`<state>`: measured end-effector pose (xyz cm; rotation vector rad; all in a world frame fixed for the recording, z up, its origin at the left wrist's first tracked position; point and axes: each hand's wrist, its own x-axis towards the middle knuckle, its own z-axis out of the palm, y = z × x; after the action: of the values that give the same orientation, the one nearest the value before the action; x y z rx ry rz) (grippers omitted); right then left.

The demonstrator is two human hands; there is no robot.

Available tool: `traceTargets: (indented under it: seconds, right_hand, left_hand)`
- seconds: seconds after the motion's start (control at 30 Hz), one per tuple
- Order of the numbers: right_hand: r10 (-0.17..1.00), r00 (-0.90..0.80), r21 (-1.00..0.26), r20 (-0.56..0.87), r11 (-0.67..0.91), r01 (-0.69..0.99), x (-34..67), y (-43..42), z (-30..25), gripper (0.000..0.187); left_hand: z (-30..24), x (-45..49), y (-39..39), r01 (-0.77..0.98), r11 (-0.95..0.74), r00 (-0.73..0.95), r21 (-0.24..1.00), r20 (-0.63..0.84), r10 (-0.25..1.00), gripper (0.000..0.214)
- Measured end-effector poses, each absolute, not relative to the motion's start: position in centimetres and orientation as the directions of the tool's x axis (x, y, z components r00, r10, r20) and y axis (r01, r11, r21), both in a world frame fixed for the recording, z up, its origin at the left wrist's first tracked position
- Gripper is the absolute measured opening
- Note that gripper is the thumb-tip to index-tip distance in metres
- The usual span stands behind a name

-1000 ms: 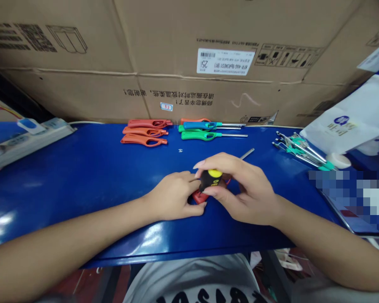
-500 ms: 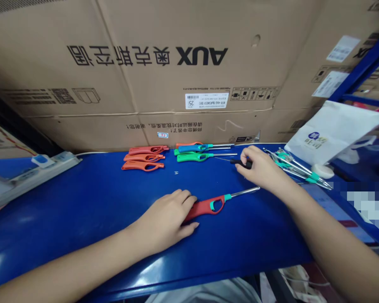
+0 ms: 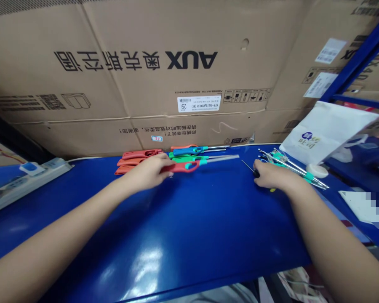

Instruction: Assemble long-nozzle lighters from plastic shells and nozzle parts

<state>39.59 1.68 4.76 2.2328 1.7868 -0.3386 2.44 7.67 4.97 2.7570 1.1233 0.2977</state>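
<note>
Left hand (image 3: 148,171) keeps nothing loose, grip wrapped round the red lighter (image 3: 185,166) at the far edge of the counter (image 3: 192,223), beside three assembled lighters (image 3: 189,150). Right hand (image 3: 270,176), grip closed on the screwdriver (image 3: 255,171). Red shells (image 3: 135,155) and nozzles (image 3: 290,166) lie unassembled.

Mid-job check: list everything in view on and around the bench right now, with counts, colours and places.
cardboard boxes: several, brown, stacked behind the table
table: one, blue, across the foreground
power strip: one, white, far left
lighter shells: about three, orange-red, back, partly behind the left hand
finished lighters: about three, blue, green, orange, back centre
metal tube parts: a bundle, silver and teal, right
paper bag: one, white, far right
roll: one, white, below the bag
red lighter: one, teal trigger, in left hand
screwdriver: one, black and yellow, under right hand
left hand: grips red lighter
right hand: lies on screwdriver, grip unclear
</note>
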Motion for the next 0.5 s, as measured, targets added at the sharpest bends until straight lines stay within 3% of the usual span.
traceTargets:
  seconds: [0.2, 0.5]
  right_hand:
    - [0.913, 0.213, 0.087, -0.348, -0.194, 0.977, 39.3, 1.9, 4.6, 0.034]
    - [0.914, 0.199, 0.093, -0.354, -0.177, 0.98, 39.5, 1.9, 4.5, 0.031]
  left_hand:
    - [3.8, 3.4, 12.7, 0.7, -0.68, 0.654, 0.221, 0.187, 0.734, 0.027]
    - [2.8, 5.5, 14.0, 0.713, -0.666, 0.615, 0.219, 0.259, 0.745, 0.03]
